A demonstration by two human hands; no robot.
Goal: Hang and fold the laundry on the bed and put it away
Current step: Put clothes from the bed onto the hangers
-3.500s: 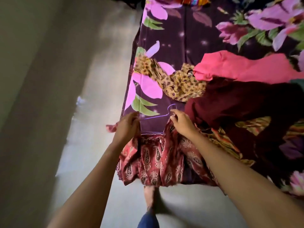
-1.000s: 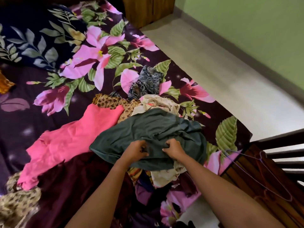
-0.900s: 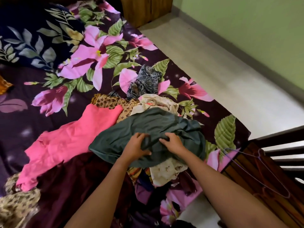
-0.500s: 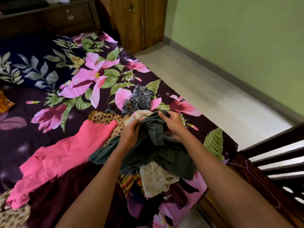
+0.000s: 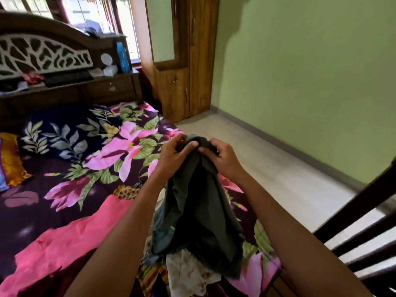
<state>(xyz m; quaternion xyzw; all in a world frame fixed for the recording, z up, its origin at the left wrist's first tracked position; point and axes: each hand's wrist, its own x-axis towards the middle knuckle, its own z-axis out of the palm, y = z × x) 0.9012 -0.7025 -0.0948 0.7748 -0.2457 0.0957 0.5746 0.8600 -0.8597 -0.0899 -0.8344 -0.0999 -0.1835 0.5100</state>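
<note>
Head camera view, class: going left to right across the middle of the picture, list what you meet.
Orange pillow → dark leaf-print pillow → left hand → dark green garment → right hand → green wall.

no readable text, labels, brands or numbers anywhere in view

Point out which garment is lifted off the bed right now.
The dark green garment, pinched at its top edge by the left hand and right hand. The pink garment and the cream one lie on the bed.
</note>
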